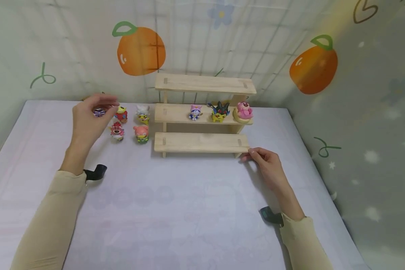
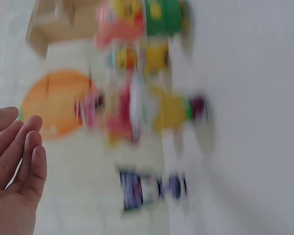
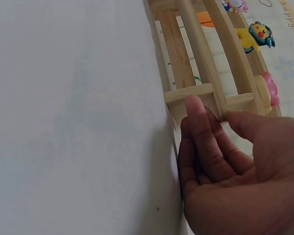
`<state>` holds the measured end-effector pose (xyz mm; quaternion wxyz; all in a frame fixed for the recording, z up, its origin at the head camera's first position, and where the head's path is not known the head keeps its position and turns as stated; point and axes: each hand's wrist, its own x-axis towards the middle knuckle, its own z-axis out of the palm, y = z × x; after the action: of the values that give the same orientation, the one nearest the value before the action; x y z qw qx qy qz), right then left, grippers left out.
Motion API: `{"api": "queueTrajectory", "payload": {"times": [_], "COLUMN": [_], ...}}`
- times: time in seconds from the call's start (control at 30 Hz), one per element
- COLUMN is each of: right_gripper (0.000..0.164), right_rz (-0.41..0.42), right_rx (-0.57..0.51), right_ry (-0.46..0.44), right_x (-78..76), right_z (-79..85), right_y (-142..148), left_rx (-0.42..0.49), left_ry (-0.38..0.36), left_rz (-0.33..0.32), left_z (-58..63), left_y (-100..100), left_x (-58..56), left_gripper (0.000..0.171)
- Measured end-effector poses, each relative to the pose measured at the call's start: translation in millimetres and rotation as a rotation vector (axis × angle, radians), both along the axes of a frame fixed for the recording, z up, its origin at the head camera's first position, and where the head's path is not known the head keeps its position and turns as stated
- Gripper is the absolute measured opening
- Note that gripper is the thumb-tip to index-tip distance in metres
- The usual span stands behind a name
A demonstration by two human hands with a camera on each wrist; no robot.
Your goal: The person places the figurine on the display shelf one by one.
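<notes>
My left hand (image 1: 89, 118) hovers over the left group of small toy figurines, fingers gently bent, with nothing between thumb and fingertips in the left wrist view. Under and beside it stand a purple-and-white figurine (image 2: 142, 190), a red-hatted pink figurine (image 1: 117, 132) and a red-and-yellow one (image 1: 121, 114). My right hand (image 1: 269, 167) pinches the front right corner of a three-tier wooden display shelf (image 1: 202, 142), thumb at the lowest board's edge and fingers by the leg (image 3: 190, 93). On the middle tier sit a purple-hooded figurine (image 1: 195, 112), a black-eared yellow one (image 1: 219, 112) and a pink one (image 1: 244, 111).
A white-capped yellow figurine (image 1: 143, 114) and a pink-and-green figurine (image 1: 141, 134) stand just left of the shelf. Behind the table (image 1: 189, 210) hangs a curtain printed with oranges (image 1: 141, 50). Dark wrist-worn devices (image 1: 96, 172) jut from both sleeves.
</notes>
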<state>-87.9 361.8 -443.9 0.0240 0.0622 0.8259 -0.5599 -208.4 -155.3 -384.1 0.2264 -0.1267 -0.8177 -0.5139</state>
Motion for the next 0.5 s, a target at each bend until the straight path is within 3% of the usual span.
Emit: {"api": "queueTrajectory", "payload": {"times": [0.13,0.3,0.5], "right_gripper": [0.049,0.049,0.048], "right_rz": [0.000,-0.005,-0.004], "right_rx": [0.001,0.009,-0.013], "right_ry": [-0.019,-0.025,-0.019], "right_x": [1.7,2.1,1.7], "right_z": [1.3,1.8,3.3], "right_y": [0,1,0], "left_rx": [0.029,0.084,0.097], "left_ry": [0.003,0.014,0.002], "left_rz": [0.086,0.175,0.232], "left_z": [10.4,25.1,24.1], "left_y": [-29,-53,-69], "left_x": [7.7,15.0,10.8], "left_gripper": [0.019,0.021,0.022]}}
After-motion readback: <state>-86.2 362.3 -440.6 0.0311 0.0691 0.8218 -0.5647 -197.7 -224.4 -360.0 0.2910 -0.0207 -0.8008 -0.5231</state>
